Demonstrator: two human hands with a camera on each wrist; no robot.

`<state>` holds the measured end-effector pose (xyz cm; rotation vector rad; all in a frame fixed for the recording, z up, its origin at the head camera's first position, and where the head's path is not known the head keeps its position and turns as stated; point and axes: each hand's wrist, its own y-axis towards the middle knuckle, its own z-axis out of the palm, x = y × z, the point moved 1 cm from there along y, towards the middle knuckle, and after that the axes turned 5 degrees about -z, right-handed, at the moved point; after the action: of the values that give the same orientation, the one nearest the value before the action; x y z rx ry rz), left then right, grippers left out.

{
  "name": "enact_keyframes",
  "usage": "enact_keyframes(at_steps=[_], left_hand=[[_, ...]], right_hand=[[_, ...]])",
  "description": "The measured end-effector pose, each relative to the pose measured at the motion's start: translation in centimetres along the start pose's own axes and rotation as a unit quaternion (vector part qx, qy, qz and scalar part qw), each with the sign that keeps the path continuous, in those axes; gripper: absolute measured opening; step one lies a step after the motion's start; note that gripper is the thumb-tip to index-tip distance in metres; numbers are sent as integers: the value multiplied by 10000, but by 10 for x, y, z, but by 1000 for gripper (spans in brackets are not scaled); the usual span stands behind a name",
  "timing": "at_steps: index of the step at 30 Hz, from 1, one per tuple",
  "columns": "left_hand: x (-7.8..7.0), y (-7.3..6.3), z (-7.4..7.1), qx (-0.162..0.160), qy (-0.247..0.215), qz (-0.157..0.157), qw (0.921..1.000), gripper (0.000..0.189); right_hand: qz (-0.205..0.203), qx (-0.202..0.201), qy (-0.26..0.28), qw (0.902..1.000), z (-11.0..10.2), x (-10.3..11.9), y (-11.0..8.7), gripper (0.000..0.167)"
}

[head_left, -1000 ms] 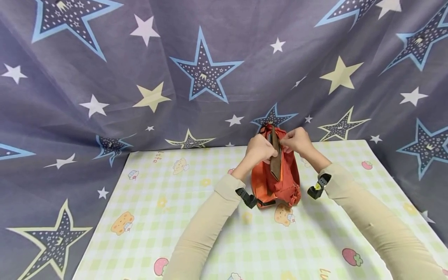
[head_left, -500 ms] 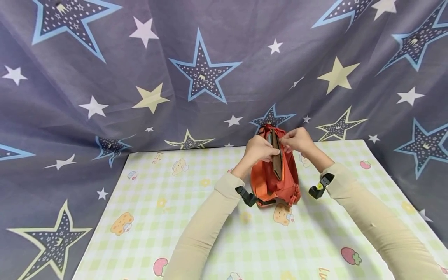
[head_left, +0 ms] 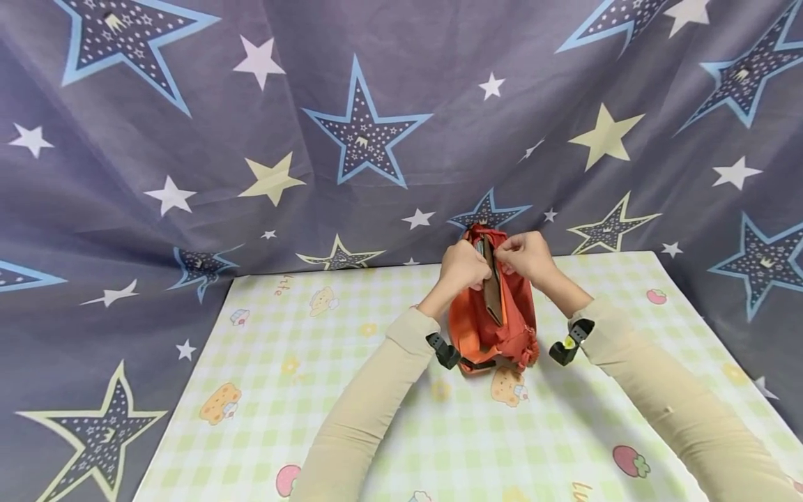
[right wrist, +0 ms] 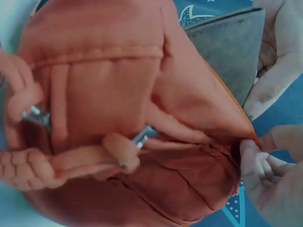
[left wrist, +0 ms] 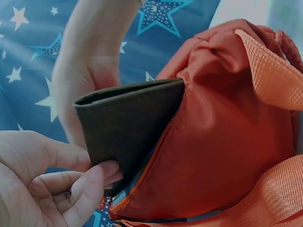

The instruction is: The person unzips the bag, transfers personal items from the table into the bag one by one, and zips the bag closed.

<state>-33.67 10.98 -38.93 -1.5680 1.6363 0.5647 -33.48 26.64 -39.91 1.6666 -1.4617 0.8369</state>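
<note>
A red backpack (head_left: 519,317) with orange straps stands near the back of the table, its zipped opening facing up. From that opening a flat brown leather wallet (left wrist: 135,125) with stitched edges sticks partly out; its lower part is hidden inside. My left hand (head_left: 463,268) pinches the wallet between thumb and fingers, near one end. On the other side of the opening, my right hand (right wrist: 277,170) pinches the edge of the backpack's fabric by the zipper. Something with light-coloured edges shows inside the bag beside the wallet, too little to identify.
The table (head_left: 301,404) wears a green-and-white checked cloth with printed bears and strawberries. A dark curtain (head_left: 389,209) with stars hangs right behind the backpack. Knotted red cords (right wrist: 71,165) with metal clips hang on the bag's front.
The wallet and both hands have shifted only slightly at the bag's opening. My right hand has edged a little along the rim. Both holds are kept.
</note>
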Motion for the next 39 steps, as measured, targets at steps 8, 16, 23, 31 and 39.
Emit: enact_keyframes(at_steps=[8,16,23,31,39], left_hand=[[1,5,9,-67,-9,-139,9999,31],[0,-4,12,80,73,-172,9998,37],[-1,-2,12,276,14,-306,9991,47],[-1,-4,13,378,-569,-329,9971,25],[-4,-22,-1,1336,-857,-328,9868,10]], right_hand=[[-204,-180,190,9994,-1,-5,-1,20],[183,-337,-174,9991,1,-2,5,20],[83,-292,349,9989,4,-6,5,22],[311,281,51,9991,-9,1,1,24],[1205,2161,-873,9650,-20,16,-23,16]])
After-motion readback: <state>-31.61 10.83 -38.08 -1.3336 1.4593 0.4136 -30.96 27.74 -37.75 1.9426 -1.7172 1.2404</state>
